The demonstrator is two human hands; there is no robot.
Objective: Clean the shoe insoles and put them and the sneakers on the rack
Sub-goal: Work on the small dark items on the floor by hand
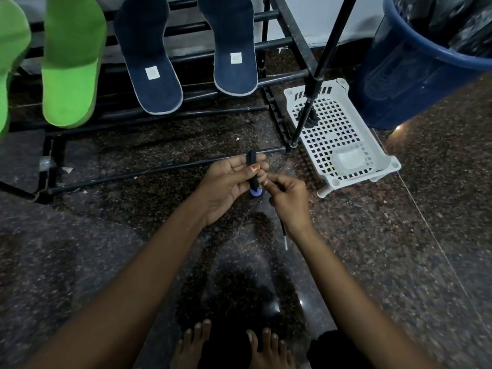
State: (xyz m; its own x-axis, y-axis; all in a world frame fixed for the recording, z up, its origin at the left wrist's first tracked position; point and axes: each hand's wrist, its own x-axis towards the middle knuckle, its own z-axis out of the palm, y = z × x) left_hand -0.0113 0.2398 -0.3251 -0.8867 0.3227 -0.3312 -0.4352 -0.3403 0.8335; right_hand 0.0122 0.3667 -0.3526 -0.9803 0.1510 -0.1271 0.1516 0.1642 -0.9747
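Two green insoles (70,70) and two navy insoles (151,59) lean on the bars of the black metal shoe rack (279,43) at the top. Below the rack, over the dark granite floor, my left hand (226,187) holds a small black stick-like object (252,166) with a pale blue end, thumb across it. My right hand (288,201) has its fingers curled and pinches a thin black rod (284,235) with a white tip, right beside the black object. No sneakers are in view.
A white perforated plastic stool (343,134) lies on the floor to the right, with a black tripod leg (316,83) standing on it. A blue bucket (415,65) holding black bags stands at the top right. My bare feet (231,347) show at the bottom.
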